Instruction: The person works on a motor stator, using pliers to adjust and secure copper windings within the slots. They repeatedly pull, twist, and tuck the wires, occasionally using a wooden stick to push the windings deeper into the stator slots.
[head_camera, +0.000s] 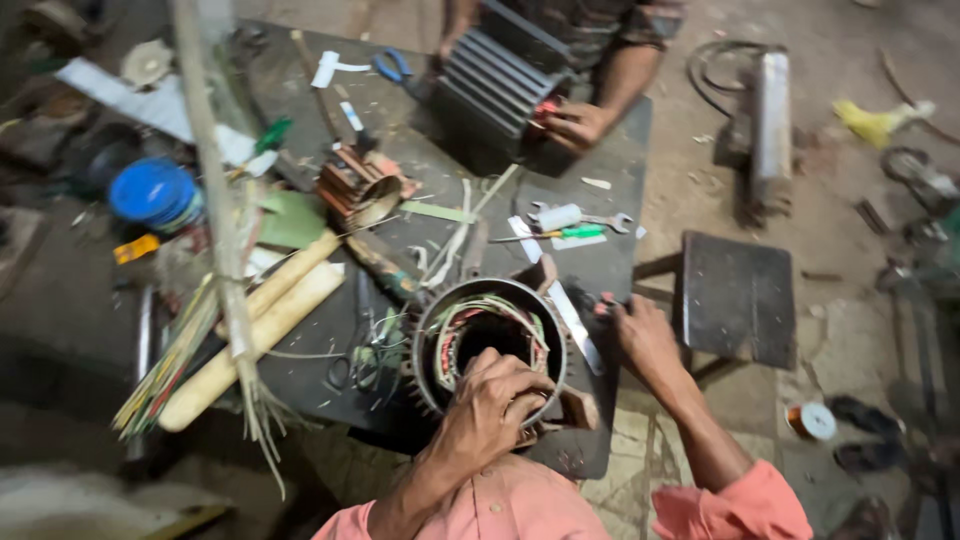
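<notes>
A round motor stator (428, 330) with coloured wire windings inside stands on the dark work table (600, 160), at its near edge. My left hand (490, 400) is closed over the stator's near rim, fingers curled into the bore. To the right, my right hand (645, 335) lies flat on the table's edge, fingertips touching a small red-tipped item (603, 303). A flat metal strip (574, 325) leans between that hand and the stator.
Across the table, another person's hand (575, 125) holds a ribbed motor housing (490, 90). Pale wooden sticks (260, 320), a copper coil (355, 185), a spanner (605, 220) and a green-handled screwdriver (560, 235) lie about. A metal stool (735, 295) stands to the right.
</notes>
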